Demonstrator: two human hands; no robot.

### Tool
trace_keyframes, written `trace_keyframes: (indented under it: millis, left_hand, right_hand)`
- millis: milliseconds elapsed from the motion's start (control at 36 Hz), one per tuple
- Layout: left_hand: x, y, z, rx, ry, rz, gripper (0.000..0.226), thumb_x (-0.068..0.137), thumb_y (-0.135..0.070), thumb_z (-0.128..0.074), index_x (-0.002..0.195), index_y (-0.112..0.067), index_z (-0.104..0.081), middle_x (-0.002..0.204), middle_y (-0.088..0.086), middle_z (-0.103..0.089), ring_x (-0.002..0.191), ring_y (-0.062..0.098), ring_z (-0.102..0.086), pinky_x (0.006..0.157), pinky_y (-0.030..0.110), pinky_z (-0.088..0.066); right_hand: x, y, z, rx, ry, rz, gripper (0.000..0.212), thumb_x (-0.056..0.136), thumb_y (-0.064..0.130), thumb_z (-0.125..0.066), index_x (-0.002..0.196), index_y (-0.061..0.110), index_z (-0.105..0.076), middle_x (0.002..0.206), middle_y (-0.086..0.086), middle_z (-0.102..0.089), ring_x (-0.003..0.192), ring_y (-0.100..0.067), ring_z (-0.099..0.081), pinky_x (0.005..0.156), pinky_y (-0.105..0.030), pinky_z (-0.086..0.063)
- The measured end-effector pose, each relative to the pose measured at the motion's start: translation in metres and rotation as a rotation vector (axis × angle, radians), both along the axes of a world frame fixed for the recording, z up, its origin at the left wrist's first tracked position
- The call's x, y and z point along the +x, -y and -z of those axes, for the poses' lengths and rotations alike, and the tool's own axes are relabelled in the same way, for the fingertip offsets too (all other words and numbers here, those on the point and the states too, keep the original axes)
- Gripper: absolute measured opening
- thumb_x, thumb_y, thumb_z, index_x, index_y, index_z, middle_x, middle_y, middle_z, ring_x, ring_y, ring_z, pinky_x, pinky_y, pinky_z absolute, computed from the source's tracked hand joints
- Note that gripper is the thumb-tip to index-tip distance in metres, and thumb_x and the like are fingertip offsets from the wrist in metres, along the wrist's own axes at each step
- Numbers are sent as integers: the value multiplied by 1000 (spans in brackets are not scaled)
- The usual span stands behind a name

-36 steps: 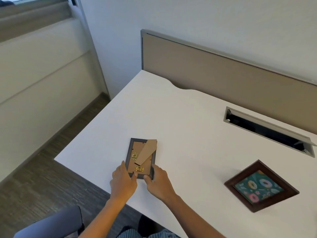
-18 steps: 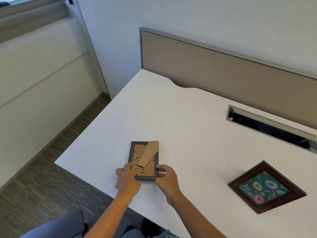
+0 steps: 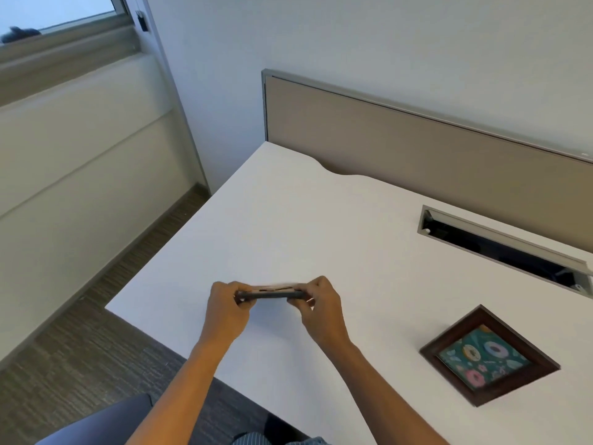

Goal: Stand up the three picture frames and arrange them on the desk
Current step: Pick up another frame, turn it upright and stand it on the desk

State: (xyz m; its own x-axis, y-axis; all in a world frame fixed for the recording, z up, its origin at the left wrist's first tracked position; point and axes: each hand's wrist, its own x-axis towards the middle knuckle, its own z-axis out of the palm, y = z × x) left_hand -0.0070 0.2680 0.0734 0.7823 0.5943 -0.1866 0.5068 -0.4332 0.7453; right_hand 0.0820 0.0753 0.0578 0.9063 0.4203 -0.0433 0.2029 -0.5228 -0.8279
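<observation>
picture frame [image 3: 270, 293] looks light and stiff with a likely fragile glass front, so it is best taken by its short ends, as the left hand [image 3: 228, 311] and right hand [image 3: 319, 308] do, fingers closed on them. dark-rimmed, seen edge-on with a cardboard back, it hangs above the worktop [image 3: 288, 226] near the front edge; another dark wooden frame [image 3: 489, 355] with a doughnut print lies flat toward the right.

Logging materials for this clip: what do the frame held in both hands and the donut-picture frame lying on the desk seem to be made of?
The thin dark grey picture frame between the left hand and right hand looks like matte plastic or painted wood, with a tan cardboard-like backing along its top edge. The square dark brown frame looks like stained wood with a slight sheen; grain is too small to confirm.
</observation>
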Motion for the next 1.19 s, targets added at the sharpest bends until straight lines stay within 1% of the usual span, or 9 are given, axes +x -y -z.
trace_keyframes:
  millis: [56, 139, 222, 417, 583, 694, 806, 972, 1194]
  left_hand:
    - [5, -1, -19, 6, 17, 8, 7, 91, -18, -76, 98, -19, -74, 98, 9, -69, 80, 18, -70, 66, 19, -50]
    - [10, 6, -48, -81, 3, 26, 15, 97, -29, -70, 101, -16, -68, 89, 2, -71, 81, 15, -69, 65, 22, -52]
    - [10, 19, -69, -182, 28, 35, 15, 94, -34, -73, 101, -23, -66, 90, -11, -70, 84, 4, -66, 65, 18, -50]
    - [11, 62, -86, -340, 97, -28, 41, 98, -46, -64, 85, -8, -74, 80, 4, -77, 72, 15, -65, 66, 27, -49]
    - [11, 101, -94, -501, 139, -81, 50, 99, -46, -62, 88, 3, -71, 80, 12, -76, 73, 17, -66, 67, 27, -51]
    - [12, 110, -89, -605, 137, -111, 43, 98, -46, -63, 91, -5, -76, 88, 8, -80, 93, 27, -74, 82, 40, -57]
    - [19, 147, -95, -636, 130, -77, 38, 99, -43, -63, 93, -8, -76, 88, 5, -81, 91, 22, -75, 74, 29, -55]
    - [21, 157, -91, -627, 139, -87, 34, 99, -42, -63, 94, -11, -77, 85, 1, -81, 89, 19, -75, 71, 28, -56]
    - [35, 180, -90, -614, 137, 24, 32, 100, -42, -61, 98, -15, -78, 89, -1, -82, 93, 17, -75, 75, 29, -57]
  right_hand:
    - [6, 1, -13, 29, 26, -6, 6, 97, 16, -80, 101, 13, -77, 98, 6, -56, 90, -9, -60, 74, -14, -46]
    - [11, 5, -31, 41, 30, 7, 24, 103, 32, -71, 92, 13, -63, 94, 5, -59, 93, -19, -60, 74, -23, -45]
    - [11, 16, -53, 109, -144, 76, 34, 107, 44, -65, 95, 12, -64, 97, -6, -69, 90, -23, -68, 74, -35, -56]
    - [6, 60, -75, 230, -411, 212, 44, 105, 53, -62, 84, 16, -54, 81, -1, -64, 74, -12, -61, 66, -29, -48]
    - [-1, 99, -79, 304, -498, 216, 57, 106, 54, -62, 103, -4, -58, 88, -8, -72, 78, -14, -67, 71, -33, -50]
    - [-3, 113, -82, 299, -542, 199, 52, 106, 56, -61, 112, 5, -68, 103, -12, -82, 95, -25, -80, 80, -38, -59]
    - [-3, 150, -86, 313, -550, 217, 53, 107, 58, -56, 111, 8, -73, 101, -5, -85, 101, -25, -81, 86, -40, -61]
    - [-13, 161, -94, 266, -602, 204, 63, 109, 62, -47, 110, 7, -76, 104, -2, -86, 106, -23, -81, 104, -48, -59]
    - [-20, 188, -93, 345, -738, 310, 64, 106, 73, -32, 121, 33, -80, 114, 7, -85, 115, -17, -78, 112, -54, -55]
